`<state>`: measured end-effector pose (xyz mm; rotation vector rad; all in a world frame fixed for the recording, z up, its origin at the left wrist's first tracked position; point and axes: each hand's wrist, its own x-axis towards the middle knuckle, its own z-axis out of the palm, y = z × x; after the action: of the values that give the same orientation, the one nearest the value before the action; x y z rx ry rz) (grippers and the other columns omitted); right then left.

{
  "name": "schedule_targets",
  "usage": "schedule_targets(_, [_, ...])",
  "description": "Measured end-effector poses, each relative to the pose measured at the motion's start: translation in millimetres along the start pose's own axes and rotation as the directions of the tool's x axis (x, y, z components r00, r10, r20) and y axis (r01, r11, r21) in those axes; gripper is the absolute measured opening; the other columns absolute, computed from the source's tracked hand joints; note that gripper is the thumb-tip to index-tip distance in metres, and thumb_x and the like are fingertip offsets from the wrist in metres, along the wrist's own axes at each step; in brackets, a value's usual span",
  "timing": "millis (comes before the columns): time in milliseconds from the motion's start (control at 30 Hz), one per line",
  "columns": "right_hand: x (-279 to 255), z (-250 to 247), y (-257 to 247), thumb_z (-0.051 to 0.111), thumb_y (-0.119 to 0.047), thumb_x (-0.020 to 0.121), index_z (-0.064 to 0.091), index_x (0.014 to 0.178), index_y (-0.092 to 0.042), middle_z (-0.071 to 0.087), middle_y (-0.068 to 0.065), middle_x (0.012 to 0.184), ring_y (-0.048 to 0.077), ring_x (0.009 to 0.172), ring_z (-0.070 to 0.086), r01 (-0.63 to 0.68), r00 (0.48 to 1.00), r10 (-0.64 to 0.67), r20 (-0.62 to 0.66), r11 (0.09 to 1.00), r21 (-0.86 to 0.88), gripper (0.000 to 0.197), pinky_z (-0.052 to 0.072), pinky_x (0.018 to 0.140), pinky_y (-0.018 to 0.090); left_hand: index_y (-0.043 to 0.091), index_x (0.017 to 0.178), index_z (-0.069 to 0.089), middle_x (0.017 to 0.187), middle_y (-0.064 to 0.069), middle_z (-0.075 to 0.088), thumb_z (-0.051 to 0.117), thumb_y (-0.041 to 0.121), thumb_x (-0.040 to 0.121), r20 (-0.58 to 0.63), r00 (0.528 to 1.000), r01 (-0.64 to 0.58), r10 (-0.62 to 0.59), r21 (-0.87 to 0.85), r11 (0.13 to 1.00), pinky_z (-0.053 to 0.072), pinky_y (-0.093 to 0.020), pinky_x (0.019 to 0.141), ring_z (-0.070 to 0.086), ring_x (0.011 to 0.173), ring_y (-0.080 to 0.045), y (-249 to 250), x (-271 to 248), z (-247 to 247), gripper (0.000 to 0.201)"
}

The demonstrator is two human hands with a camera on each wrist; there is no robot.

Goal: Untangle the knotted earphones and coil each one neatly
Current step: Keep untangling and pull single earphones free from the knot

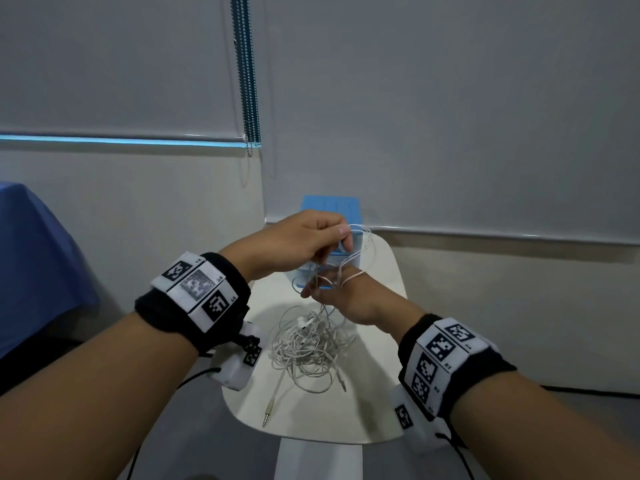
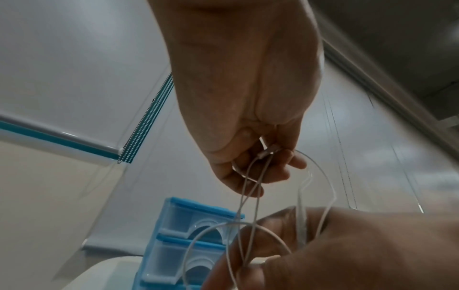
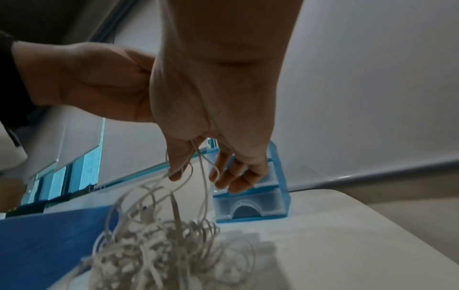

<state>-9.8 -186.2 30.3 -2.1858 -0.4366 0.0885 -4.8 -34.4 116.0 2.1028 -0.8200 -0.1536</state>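
A tangle of white earphones (image 1: 308, 344) lies in the middle of a small white table (image 1: 381, 393), with two jack plugs trailing toward me. My left hand (image 1: 337, 244) is raised above it and pinches a cable strand (image 2: 267, 154) between thumb and fingers. Just below it, my right hand (image 1: 311, 292) has cable loops draped over its back, and strands run between its thumb and fingers (image 3: 178, 168). From there the strands hang down into the earphone tangle (image 3: 168, 245). Both hands are above the table's far half.
A blue box of small clear drawers (image 3: 261, 206) stands at the table's far edge, right behind my hands. Blue cloth (image 1: 31, 271) covers something to the left. A beaded blind cord (image 1: 247, 98) hangs on the wall ahead.
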Motion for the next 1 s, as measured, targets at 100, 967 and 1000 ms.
schedule_targets(100, [5.2, 9.6, 19.6, 0.068, -0.016, 0.096, 0.074, 0.100, -0.013, 0.072, -0.004, 0.101, 0.015, 0.097, 0.065, 0.017, 0.995, -0.024, -0.099, 0.997, -0.069, 0.008, 0.053, 0.089, 0.028, -0.001, 0.100, 0.067, 0.076, -0.007, 0.056, 0.045, 0.021, 0.111, 0.027, 1.000, 0.001, -0.001, -0.026, 1.000, 0.044, -0.032, 0.077, 0.055, 0.073, -0.016, -5.0, -3.6, 3.5, 0.033])
schedule_targets(967, [-18.8, -48.2, -31.4, 0.075, -0.007, 0.091, 0.069, 0.085, -0.019, 0.067, -0.006, 0.081, 0.003, 0.068, 0.058, 0.188, 0.979, -0.150, -0.141, 0.931, 0.313, 0.014, 0.043, 0.065, 0.017, 0.008, 0.097, 0.061, 0.072, -0.007, 0.060, 0.036, 0.020, 0.113, -0.327, 0.910, -0.356, 0.256, -0.298, 0.886, 0.054, -0.027, 0.074, 0.063, 0.069, -0.019, 46.4, -5.3, -9.9, 0.032])
schedule_targets(1000, [-23.0, -49.4, -36.0, 0.076, -0.002, 0.088, 0.069, 0.094, -0.019, 0.069, -0.002, 0.091, 0.005, 0.076, 0.063, 0.173, 0.985, -0.152, -0.084, 0.913, 0.369, 0.019, 0.047, 0.070, 0.018, 0.009, 0.096, 0.060, 0.068, -0.004, 0.058, 0.036, 0.020, 0.113, -0.356, 0.902, -0.368, 0.245, -0.337, 0.867, 0.054, -0.029, 0.074, 0.060, 0.066, -0.018, 49.6, -5.4, -11.2, 0.032])
